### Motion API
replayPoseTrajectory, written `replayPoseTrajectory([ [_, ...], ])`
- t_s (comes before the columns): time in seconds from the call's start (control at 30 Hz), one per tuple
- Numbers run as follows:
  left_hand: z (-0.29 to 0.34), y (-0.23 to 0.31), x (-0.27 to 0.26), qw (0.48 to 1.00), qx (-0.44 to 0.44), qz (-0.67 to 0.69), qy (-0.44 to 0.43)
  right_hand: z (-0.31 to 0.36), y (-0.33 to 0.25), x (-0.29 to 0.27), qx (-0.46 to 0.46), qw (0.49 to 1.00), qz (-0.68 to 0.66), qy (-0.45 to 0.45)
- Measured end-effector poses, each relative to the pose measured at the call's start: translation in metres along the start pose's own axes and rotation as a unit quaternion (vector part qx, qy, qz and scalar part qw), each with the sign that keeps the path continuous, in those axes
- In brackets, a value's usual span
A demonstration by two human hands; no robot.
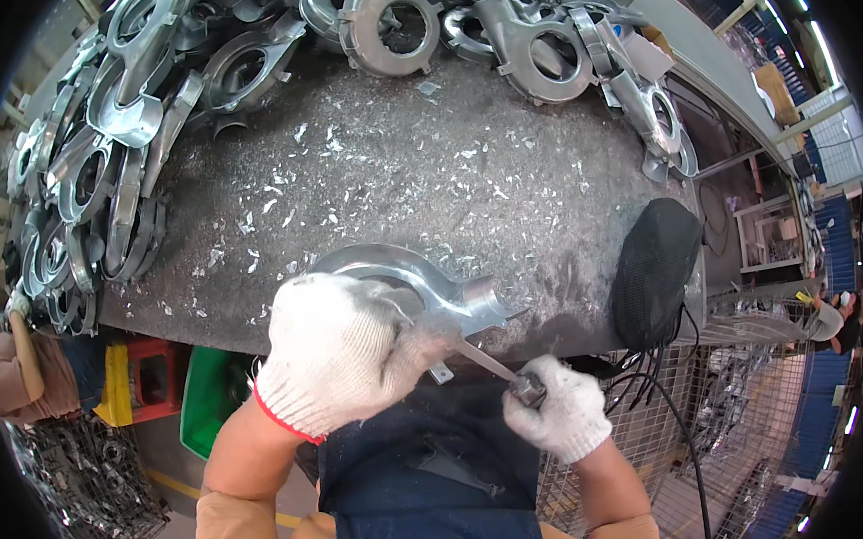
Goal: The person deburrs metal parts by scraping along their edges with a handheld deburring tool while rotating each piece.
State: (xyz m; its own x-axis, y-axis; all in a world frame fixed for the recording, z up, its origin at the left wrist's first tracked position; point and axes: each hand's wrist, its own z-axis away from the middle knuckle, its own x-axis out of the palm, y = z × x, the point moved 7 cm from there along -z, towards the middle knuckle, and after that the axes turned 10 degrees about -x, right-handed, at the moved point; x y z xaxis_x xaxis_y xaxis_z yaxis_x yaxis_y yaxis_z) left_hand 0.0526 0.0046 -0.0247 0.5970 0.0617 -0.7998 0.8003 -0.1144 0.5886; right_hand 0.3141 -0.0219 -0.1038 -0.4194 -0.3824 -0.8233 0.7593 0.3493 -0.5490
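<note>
My left hand (333, 338), in a white knit glove with a red cuff edge, is closed around a shiny ring-shaped metal casting (432, 281) near the table's front edge. The casting's curved neck points right; the glove hides part of its ring. My right hand (568, 414), also gloved in white, grips the handle of a hand file (485, 358), a narrow, flat metal tool. Its blade slants up and left to the casting's lower edge, close to my left fingertips. Whether the blade touches the metal is hard to see.
Similar castings (542, 54) lie heaped along the table's (367, 156) far and left sides. Bright metal flakes litter the top. A black mesh-covered object (658, 272) with cables sits at the right edge. Below left are a green bin (202, 403) and another person's arm (28, 359).
</note>
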Motion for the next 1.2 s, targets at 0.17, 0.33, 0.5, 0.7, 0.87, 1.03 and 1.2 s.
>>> replayPoseTrajectory([
  [0.17, -0.009, 0.002, -0.002, 0.999, 0.044, -0.026, 0.005, -0.022, -0.01, -0.009, -0.113, 0.99, 0.08, -0.035],
  [0.33, -0.014, 0.003, -0.006, 0.999, 0.034, 0.006, 0.005, -0.033, -0.022, -0.005, -0.081, 0.994, 0.076, -0.021],
  [0.5, -0.01, -0.009, -0.011, 0.998, -0.002, 0.057, 0.036, -0.026, -0.024, 0.021, 0.027, 0.999, -0.047, 0.006],
  [0.7, -0.005, -0.012, -0.007, 0.996, 0.024, 0.065, 0.054, -0.02, -0.034, 0.028, 0.04, 0.998, -0.041, -0.002],
  [0.87, -0.001, -0.018, -0.007, 0.99, -0.014, 0.13, 0.05, -0.024, -0.034, 0.029, 0.075, 0.996, -0.054, 0.019],
  [1.03, 0.013, -0.023, -0.005, 0.976, -0.021, 0.166, 0.138, -0.023, -0.033, 0.041, 0.072, 0.994, -0.084, -0.001],
  [1.2, 0.035, -0.016, 0.004, 0.976, 0.037, 0.085, 0.197, -0.001, -0.001, 0.09, 0.077, 0.806, -0.497, -0.314],
])
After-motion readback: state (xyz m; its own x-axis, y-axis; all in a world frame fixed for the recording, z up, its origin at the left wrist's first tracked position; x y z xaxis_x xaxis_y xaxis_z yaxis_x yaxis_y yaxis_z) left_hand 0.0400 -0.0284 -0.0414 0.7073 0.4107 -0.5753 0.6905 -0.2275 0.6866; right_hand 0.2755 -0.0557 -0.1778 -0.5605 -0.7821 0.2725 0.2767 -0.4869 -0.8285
